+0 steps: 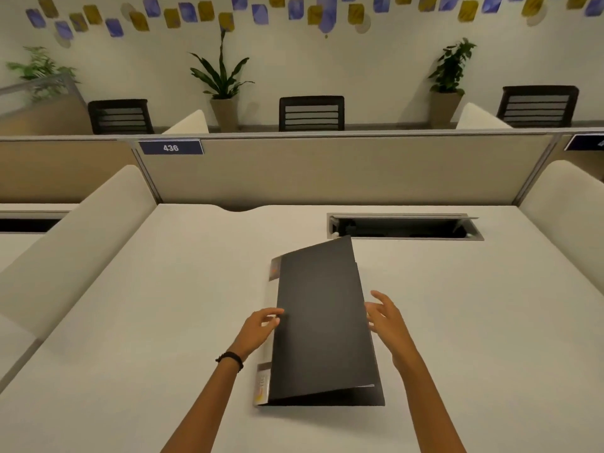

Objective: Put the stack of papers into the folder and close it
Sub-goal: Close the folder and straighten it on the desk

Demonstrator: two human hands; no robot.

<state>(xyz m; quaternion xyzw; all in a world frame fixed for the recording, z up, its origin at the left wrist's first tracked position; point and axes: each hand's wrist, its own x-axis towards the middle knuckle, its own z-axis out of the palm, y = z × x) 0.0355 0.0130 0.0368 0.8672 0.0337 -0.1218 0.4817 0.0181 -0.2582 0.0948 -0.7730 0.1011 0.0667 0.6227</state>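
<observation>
A black folder (323, 322) lies in the middle of the white desk (147, 322), its spine to the left with a pale label strip. Its front cover is raised a little, leaving a narrow gap at the near right corner where a thin edge of white papers (366, 386) shows inside. My left hand (261, 328) rests at the spine edge, fingers touching the cover. Just off the cover's right edge, my right hand (385, 317) hovers with fingers spread, holding nothing.
An open cable slot (405, 226) is set into the desk behind the folder. Cream side dividers (81, 237) flank the desk, and a beige partition (327, 171) with a "436" sign closes the back. Chairs and potted plants stand beyond it.
</observation>
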